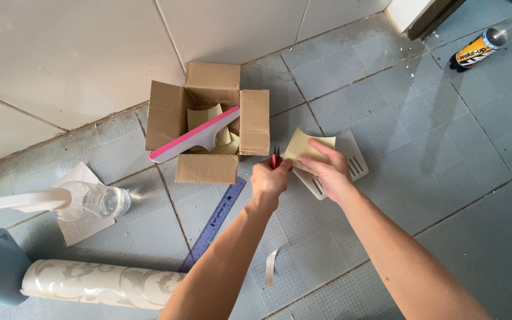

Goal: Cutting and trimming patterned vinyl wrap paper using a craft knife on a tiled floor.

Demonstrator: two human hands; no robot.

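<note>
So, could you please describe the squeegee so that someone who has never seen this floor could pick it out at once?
Start at the open cardboard box on the grey tiled floor against the white wall. The squeegee lies slanted across the box's open top, over yellowish paper scraps. It is the only long pale blade with a bright pink edge.

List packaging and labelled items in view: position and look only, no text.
Cardboard box: against the wall, brown, flaps open, pale paper scraps and a pink-edged squeegee inside.
Bottle: lying top right, yellow-and-black label.
Spray bottle: lying at left, clear, white trigger.
Ruler: purple, printed scale, below the box.
</note>
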